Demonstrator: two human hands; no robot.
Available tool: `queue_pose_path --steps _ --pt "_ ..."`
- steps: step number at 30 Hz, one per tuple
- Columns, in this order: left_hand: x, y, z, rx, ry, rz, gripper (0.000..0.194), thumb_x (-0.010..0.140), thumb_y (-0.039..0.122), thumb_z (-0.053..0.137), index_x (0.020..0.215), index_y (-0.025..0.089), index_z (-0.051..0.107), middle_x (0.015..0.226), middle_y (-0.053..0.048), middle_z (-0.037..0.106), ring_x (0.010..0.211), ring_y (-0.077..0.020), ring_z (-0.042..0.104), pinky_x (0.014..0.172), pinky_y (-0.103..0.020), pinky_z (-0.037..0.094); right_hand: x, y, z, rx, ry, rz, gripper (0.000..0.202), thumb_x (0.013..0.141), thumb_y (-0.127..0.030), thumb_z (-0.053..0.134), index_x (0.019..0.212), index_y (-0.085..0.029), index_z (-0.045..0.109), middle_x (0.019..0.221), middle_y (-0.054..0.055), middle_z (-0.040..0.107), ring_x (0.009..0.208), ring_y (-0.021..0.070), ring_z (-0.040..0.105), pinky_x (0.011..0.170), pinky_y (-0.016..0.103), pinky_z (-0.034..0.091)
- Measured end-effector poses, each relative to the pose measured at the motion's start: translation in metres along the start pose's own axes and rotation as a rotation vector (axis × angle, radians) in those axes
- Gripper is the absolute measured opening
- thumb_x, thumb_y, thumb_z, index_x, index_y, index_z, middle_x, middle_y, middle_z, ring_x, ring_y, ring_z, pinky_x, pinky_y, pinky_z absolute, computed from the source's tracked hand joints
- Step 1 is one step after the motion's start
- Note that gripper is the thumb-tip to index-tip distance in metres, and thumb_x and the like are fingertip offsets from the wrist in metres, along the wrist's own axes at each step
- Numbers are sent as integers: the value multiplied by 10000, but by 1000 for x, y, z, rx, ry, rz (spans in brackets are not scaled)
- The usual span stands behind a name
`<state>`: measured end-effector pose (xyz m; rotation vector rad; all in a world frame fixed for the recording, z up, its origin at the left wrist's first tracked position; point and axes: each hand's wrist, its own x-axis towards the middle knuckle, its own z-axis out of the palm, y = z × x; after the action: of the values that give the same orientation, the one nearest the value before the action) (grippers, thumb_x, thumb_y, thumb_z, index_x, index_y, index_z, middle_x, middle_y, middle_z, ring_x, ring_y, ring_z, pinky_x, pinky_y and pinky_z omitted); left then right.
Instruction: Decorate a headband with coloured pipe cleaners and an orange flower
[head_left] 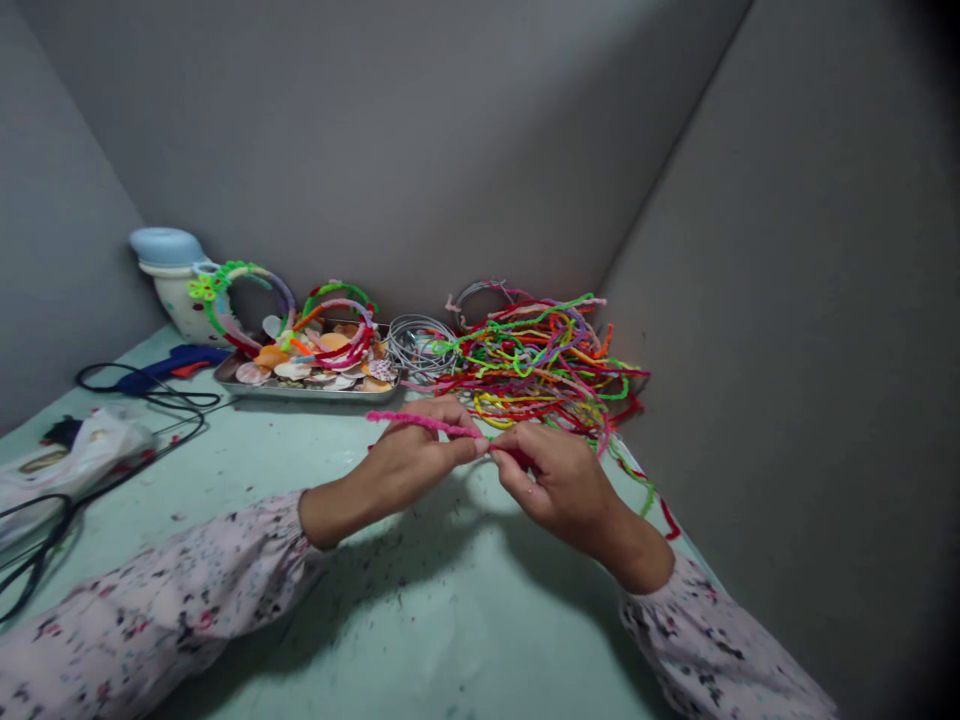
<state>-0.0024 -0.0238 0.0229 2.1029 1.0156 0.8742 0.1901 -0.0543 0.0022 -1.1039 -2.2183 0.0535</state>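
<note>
Fingers of the left hand (420, 450) and right hand (551, 485) are hiding the middle of the pink fuzzy stem (420, 421); its far end is not showing clearly. Both hands are pinching at the join, fingertips nearly meeting, above the table (420, 620). The stem is appearing bright pink, its free end extending leftward over the left hand.

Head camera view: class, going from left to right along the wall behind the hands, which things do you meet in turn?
White container with light-blue lid → silver metal tray of seashells → coil of thin silvery wire → heap of many-coloured fuzzy stems
</note>
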Motion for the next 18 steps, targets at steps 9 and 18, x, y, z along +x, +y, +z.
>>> queue_pose_path --steps 9,18 --pt "2 5 -1 79 -18 -18 135 817 257 566 743 189 655 765 4 665 761 -164 607 698 -284 446 -1 3 -1 -5 -44 43 120 885 -215 510 842 -173 614 712 10 614 620 123 523 596 251 352" --pt "3 3 0 -227 -34 -151 113 729 247 599 656 167 629 647 6 629 656 -155 563 617 -278 437 -1 1 1 -14 -1 -76 116 878 -199 506 796 -178 585 669 5 572 605 124 490 594 258 347"
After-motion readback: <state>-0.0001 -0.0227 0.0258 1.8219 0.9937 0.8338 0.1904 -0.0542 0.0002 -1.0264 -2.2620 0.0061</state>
